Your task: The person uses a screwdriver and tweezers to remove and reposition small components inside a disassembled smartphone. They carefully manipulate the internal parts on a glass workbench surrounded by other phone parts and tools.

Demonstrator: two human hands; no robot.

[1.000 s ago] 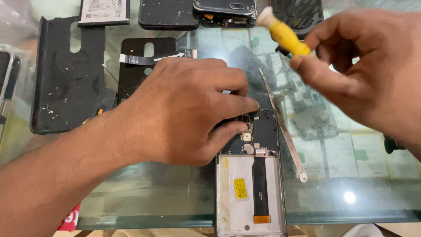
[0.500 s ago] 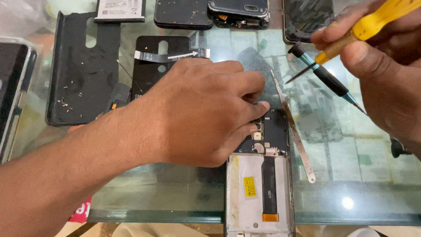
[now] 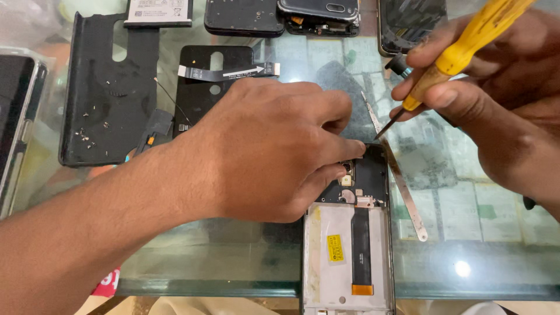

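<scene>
An opened phone (image 3: pixel 349 251) lies back-up on the glass table (image 3: pixel 466 256), its silver frame, black flex strip and yellow sticker exposed. My left hand (image 3: pixel 268 157) presses down on the phone's upper part, fingertips at the black board near the camera area. My right hand (image 3: pixel 496 93) grips a yellow-handled screwdriver (image 3: pixel 461 55); its thin tip points down at the phone's top right corner, just beside my left fingertips. A second black-handled tool (image 3: pixel 398 64) is tucked in the same hand.
A black back cover (image 3: pixel 105 87) with loose screws lies at the left, a black plate with a flex cable (image 3: pixel 224 73) beside it. Phone parts and a battery (image 3: pixel 158 11) line the far edge. A thin metal strip (image 3: pixel 399 181) lies right of the phone.
My right hand has swung the yellow screwdriver round and brought its tip down to the phone's top right corner. My left hand stays pressed on the phone.
</scene>
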